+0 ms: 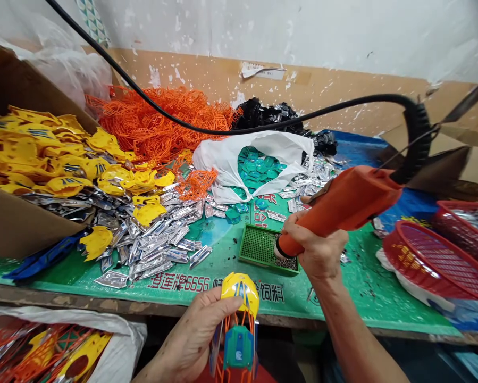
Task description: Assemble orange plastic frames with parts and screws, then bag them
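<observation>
My left hand (196, 330) is closed on a toy car body (239, 343) at the front edge of the table. Its nose is a yellow printed shell, with orange frame bars, a green piece in the middle and silver strips along the sides. My right hand (316, 247) wraps round an orange electric screwdriver (350, 199), tilted with its nose down. That nose is over the right end of a green tray (258, 250) holding small dark screws (285, 260). The driver's tip is hidden, so I cannot tell whether it touches the screws.
Yellow shells (59, 154) fill a cardboard box at left, beside silver strips (154, 239). Behind lie orange frames (167, 119), black parts (268, 114) and a white bag (218, 159) of green pieces. Red baskets (406, 255) stand right. A black cable (207, 130) arches overhead. Assembled pieces (63, 351) fill a sack below left.
</observation>
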